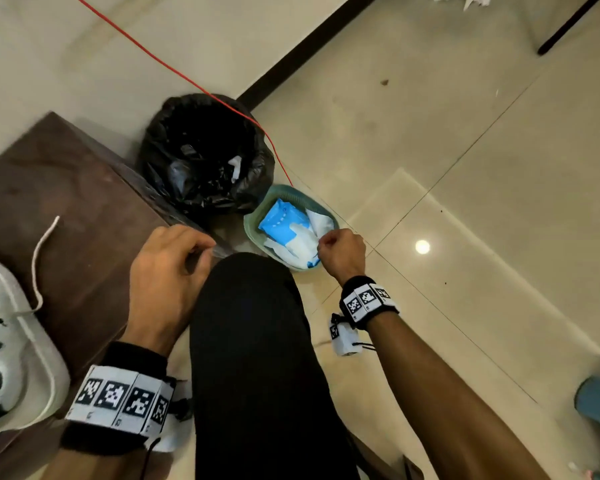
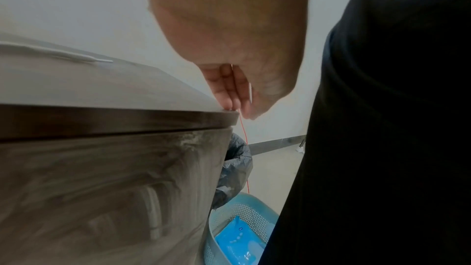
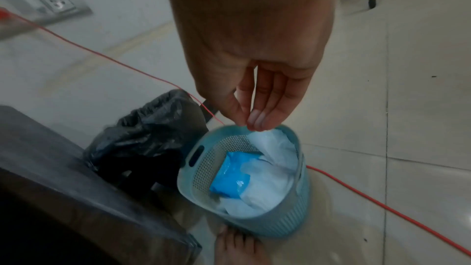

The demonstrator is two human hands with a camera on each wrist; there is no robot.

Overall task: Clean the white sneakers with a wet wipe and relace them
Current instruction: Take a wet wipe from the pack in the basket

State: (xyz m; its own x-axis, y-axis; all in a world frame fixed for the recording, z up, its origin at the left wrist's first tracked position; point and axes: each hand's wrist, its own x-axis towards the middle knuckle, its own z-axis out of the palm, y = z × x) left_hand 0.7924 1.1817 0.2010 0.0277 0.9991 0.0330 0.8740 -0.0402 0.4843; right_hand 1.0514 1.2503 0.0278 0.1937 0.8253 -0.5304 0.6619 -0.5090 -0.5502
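glossy beige floor tiles [image 1: 465, 168] (one lamp glare [image 1: 422, 247]), dark wooden table [image 1: 84, 209]

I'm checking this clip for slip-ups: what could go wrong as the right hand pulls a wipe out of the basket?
1. The right hand pinches only a corner of a wipe; loose ones beside it may drag out too.
2. The light basket might tip.
3. The red cord on the floor beside it could snag a foot.

One sneaker [image 1: 11, 344], one basket [image 1: 253, 221], one bin [image 1: 205, 154], two hands [image 1: 168, 271].
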